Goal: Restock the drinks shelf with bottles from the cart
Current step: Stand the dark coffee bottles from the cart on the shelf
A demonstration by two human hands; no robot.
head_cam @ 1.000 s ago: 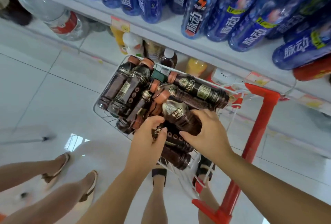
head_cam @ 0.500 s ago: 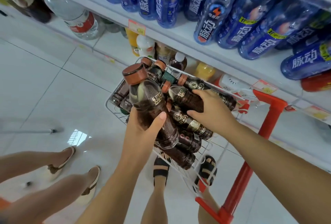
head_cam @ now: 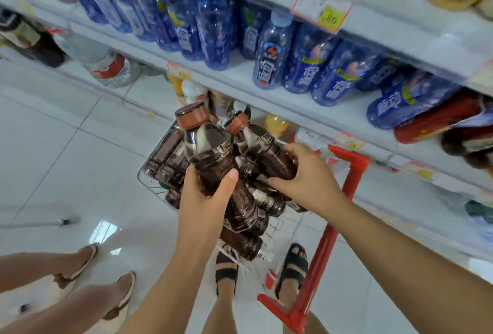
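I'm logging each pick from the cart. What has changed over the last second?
The left hand has lifted a dark brown-capped bottle up out of the cart, cap upward. The right hand, earlier resting on the pile, now grips a second dark bottle and has raised it too. The other bottles stay in the cart; the blue bottles on the shelf are unchanged.

One view only, head-worn, wide-angle. It looked forward and steeply down from close above the cart point(head_cam: 324, 248); drinks shelf point(head_cam: 240, 72) slanted across the top, tiled floor point(head_cam: 66, 146) filled lower left.
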